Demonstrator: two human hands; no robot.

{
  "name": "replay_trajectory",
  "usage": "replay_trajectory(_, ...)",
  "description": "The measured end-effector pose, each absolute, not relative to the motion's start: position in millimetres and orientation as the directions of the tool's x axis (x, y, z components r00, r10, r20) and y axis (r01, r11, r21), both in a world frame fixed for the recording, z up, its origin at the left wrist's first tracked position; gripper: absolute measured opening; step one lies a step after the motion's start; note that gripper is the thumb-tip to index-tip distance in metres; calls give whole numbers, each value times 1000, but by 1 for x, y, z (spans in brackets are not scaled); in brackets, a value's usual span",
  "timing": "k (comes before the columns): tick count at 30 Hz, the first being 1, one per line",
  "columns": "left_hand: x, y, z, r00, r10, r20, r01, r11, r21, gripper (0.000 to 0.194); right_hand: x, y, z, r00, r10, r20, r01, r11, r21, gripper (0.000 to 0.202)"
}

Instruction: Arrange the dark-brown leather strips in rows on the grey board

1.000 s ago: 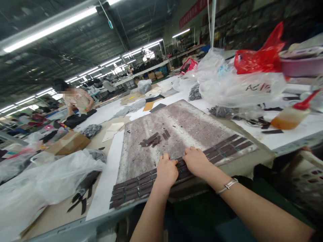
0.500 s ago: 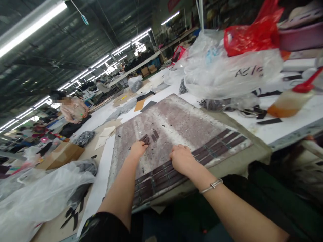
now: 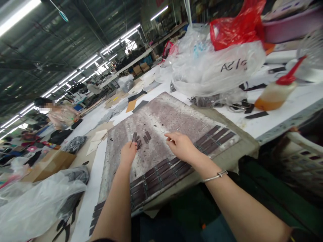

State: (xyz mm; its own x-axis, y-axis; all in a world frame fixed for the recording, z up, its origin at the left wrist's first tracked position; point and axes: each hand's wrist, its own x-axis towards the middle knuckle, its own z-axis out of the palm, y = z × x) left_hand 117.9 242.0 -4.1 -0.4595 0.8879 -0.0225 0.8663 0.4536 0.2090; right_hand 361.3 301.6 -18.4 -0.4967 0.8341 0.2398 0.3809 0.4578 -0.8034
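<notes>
Flat dark brown strips (image 3: 152, 184) sit in rows, loose strips (image 3: 148, 135) are left, the left hand (image 3: 128, 154) pinches one, and the right hand (image 3: 181, 147) has fingers apart.

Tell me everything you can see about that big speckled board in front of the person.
The board is a wide, flat, four-cornered sheet, dull purplish-brown with worn whitish bands and dark specks; its material is unclear. It lies flat near the table's edge, partly over a greenish-beige cloth. Rows of dark strips line its near side, and a few loose strips lie farther in. The left hand pinches a strip over it; whether the right hand touches it is unclear.
</notes>
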Motion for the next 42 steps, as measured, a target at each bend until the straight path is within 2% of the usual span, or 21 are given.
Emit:
replay_trajectory(2, 137, 232, -5, -409, 910, -72, 758, 383, 528, 45, 359, 301, -16, -489, 849, 202, 277, 371, -886, 39)
replay_trajectory(4, 159, 222, -8, -308, 941, -141, 525, 292, 799, 42, 356, 300, -15, -507, 850, 140, 161, 253, -954, 52)
replay_trajectory(6, 178, 214, -11, -197, 960, -197, 373, 260, 891, 37, 354, 300, -15, -544, 832, 109, 88, 185, -979, 57)
replay_trajectory(8, 191, 209, -12, -103, 970, -222, 347, 244, 906, 32, 354, 300, -17, -553, 828, 96, 120, 193, -974, 47)
replay_trajectory(11, 198, 208, -11, 7, 972, -235, 390, 214, 896, 28, 357, 303, -22, -543, 838, 56, 210, 200, -957, 31)
replay_trajectory(14, 198, 208, -11, 20, 969, -248, 512, 203, 835, 30, 365, 308, -25, -624, 780, -50, 225, 118, -967, 23)
replay_trajectory(16, 197, 206, -12, -26, 979, -200, 646, 169, 744, 29, 370, 312, -24, -652, 748, -127, 299, 100, -949, 17)
replay_trajectory(18, 195, 203, -14, -57, 994, -90, 784, 100, 613, 24, 375, 315, -23, -626, 759, -180, 416, 130, -900, 13)
replay_trajectory(20, 193, 199, -17, -25, 1000, 2, 861, 21, 509, 19, 378, 316, -22, -597, 774, -210, 516, 170, -839, 12)
replay_trajectory(27, 196, 196, -28, 155, 988, 25, 899, -151, 411, 27, 373, 314, -24, -560, 787, -259, 658, 232, -716, 14)
replay_trajectory(33, 200, 196, -28, 171, 985, 25, 919, -169, 357, 30, 370, 316, -28, -561, 793, -235, 702, 306, -643, 12)
replay_trajectory(42, 203, 196, -26, 159, 987, 4, 940, -153, 305, 29, 372, 315, -28, -575, 790, -212, 704, 345, -621, 10)
